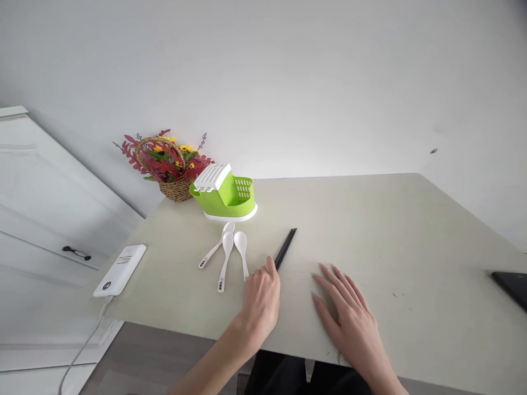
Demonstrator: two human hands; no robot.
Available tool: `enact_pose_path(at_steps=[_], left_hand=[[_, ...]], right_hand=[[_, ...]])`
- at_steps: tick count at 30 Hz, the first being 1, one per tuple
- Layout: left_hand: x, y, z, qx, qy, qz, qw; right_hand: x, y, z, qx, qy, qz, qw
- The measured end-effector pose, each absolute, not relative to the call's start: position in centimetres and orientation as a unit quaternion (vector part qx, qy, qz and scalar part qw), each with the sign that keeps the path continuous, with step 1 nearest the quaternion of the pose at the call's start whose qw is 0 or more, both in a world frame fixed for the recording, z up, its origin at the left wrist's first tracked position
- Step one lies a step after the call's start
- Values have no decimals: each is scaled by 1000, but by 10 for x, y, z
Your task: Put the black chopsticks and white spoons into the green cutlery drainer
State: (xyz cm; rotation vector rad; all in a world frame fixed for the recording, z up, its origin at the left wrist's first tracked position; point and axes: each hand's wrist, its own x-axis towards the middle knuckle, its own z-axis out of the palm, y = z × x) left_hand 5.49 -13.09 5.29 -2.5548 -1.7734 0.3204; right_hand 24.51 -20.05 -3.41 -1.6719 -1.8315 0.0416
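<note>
My left hand (pixel 261 296) is closed with curled fingers around the near end of the black chopsticks (pixel 285 249), which lie together on the table. Its fingers hide that end of them. Flat on the tabletop to the right, my right hand (pixel 349 315) has its fingers spread and holds nothing. Three white spoons are left of the chopsticks: a left one (pixel 212 255), a middle one (pixel 225 262) and a right one (pixel 242 251) whose handle tip is partly covered by my left hand. Behind them stands a green and white utensil holder (pixel 218 203) with a slotted white top.
A wicker basket (pixel 177 190) of artificial flowers stands at the back left by the wall. At the table's left edge lies a white power bank (pixel 120 270) with a cable hanging down. A black device (pixel 513 288) is at the far right. White cabinet doors (pixel 49 219) are on the left.
</note>
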Motion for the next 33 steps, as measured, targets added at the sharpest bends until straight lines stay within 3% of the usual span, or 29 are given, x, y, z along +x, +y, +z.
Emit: enact_pose_path(at_steps=[15,22,33], left_hand=[[53,-137,45,-830,-556,11,37],[24,-123,53,-807,-575,-120,63],[-29,-99,13,-732,-657,-137,117]], right_hand=[[246,-202,-34,-631,-702,13,331],[245,-203,-31,-635,-701,26,323],[246,-204,-35,-640,-699,44,315]])
